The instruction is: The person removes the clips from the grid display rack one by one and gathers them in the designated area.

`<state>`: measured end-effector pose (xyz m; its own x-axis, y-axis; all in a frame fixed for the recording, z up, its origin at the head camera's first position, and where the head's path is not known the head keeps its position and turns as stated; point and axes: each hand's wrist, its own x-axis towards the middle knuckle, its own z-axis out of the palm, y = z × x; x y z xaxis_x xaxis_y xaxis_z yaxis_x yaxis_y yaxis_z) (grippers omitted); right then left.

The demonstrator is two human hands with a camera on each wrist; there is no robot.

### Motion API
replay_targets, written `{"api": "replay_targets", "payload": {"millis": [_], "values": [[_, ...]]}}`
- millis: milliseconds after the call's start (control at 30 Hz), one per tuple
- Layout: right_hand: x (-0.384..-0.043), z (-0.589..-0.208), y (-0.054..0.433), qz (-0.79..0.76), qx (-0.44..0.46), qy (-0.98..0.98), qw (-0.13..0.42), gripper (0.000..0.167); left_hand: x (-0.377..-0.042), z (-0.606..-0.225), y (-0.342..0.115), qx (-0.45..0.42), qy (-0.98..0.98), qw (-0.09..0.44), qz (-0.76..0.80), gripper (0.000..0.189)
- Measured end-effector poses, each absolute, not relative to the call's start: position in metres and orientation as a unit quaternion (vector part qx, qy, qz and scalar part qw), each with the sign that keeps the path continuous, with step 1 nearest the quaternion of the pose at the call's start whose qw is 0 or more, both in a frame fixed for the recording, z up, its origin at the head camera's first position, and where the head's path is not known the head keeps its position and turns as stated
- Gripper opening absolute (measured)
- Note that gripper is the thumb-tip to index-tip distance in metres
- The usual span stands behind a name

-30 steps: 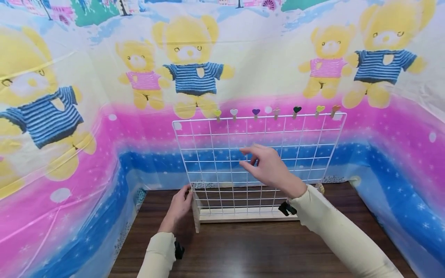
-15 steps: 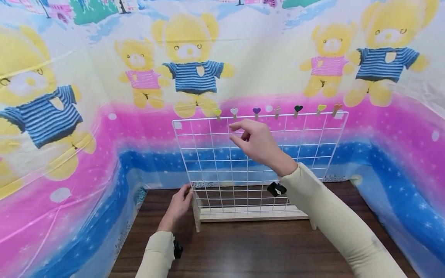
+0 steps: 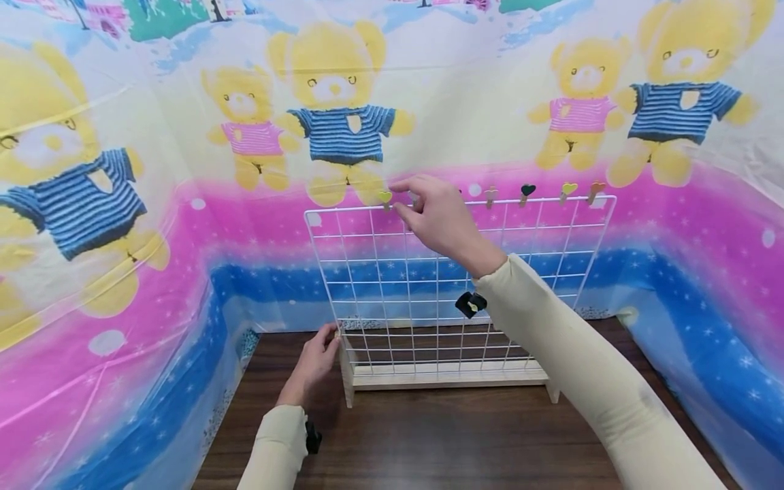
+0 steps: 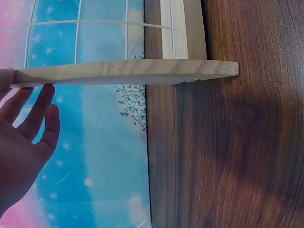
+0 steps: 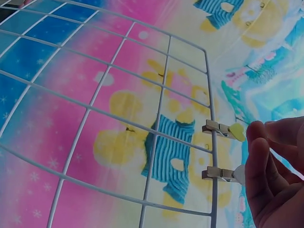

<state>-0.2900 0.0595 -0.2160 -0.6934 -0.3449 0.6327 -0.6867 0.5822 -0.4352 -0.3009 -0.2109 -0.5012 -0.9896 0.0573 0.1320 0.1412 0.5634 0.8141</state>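
A white wire grid [image 3: 349, 209] stands upright in a pale wooden stand [image 3: 453, 381]. My left hand [image 3: 314, 364] pinches the stand's left side board [image 4: 123, 70], thumb on one face and fingertips on the other. At the grid's top rail my right hand [image 3: 437, 214] has its thumb and index finger apart, half bent. Those fingertips are close beside a clothespin with a yellow heart [image 5: 236, 132], clipped on the rail. A white-heart clothespin [image 5: 221, 174] sits next to it, partly behind the hand. The purple one is almost fully hidden by the hand.
Farther right along the rail are clothespins with a pink heart [image 3: 491, 196], a dark green heart [image 3: 527, 192], a second yellow heart [image 3: 569, 190] and an orange heart [image 3: 597, 190]. A bear-printed cloth [image 3: 465, 122] surrounds the dark wooden table [image 3: 429, 435].
My right hand has risen from in front of the grid's middle and moved left to the top rail by the leftmost clothespins. My left hand stays on the stand.
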Motion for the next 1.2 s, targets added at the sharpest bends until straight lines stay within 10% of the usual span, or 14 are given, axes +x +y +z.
{"api": "replay_targets", "payload": {"millis": [1200], "values": [[-0.309,-0.21,0.04,0.396,0.231,-0.876,0.149,0.017,-0.301,-0.504,-0.211,-0.058,-0.882,0.047,-0.466,0.034]]}}
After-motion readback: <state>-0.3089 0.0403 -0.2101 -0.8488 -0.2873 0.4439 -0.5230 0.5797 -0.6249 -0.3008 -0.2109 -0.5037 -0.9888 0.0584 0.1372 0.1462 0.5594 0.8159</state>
